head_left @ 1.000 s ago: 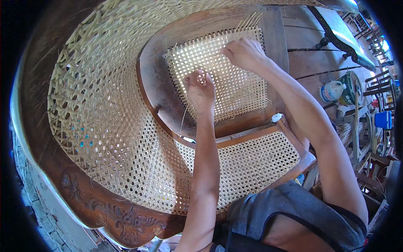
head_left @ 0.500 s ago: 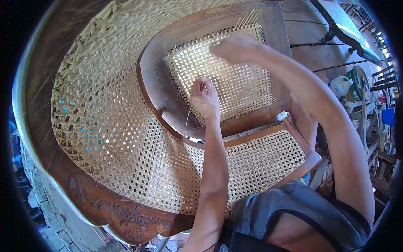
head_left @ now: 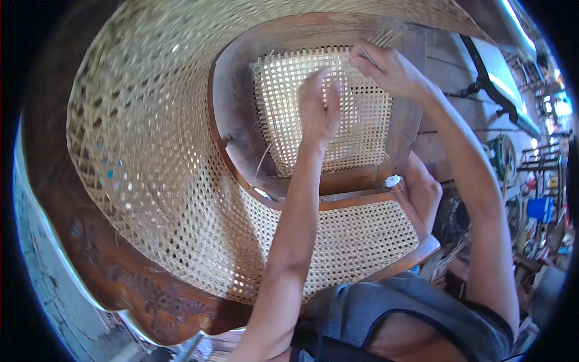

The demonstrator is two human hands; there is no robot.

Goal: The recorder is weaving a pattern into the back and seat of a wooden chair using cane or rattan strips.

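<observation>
A square panel of woven cane (head_left: 283,78) fills the opening of a dark wooden seat frame (head_left: 235,99). My left hand (head_left: 319,111) is over the middle of this panel, its fingers smeared by motion. At the panel's far right corner my right hand (head_left: 392,69) has its fingers curled in a pinch; what is between them is too small to name. Several loose cane ends (head_left: 386,39) stick up just behind it. A single loose cane strand (head_left: 263,160) hangs at the panel's near left edge.
Around the seat curves a large woven cane backrest (head_left: 181,199) with a carved wooden rim (head_left: 157,301). My bent knee (head_left: 422,190) rests by the seat's right side, close to a small white lump (head_left: 392,180). Beyond lie a dark-framed bench (head_left: 503,84) and a blue container (head_left: 540,209).
My left hand has moved away from me, further over the panel. The right hand has shifted right to the loose cane ends. The whole view has turned slightly.
</observation>
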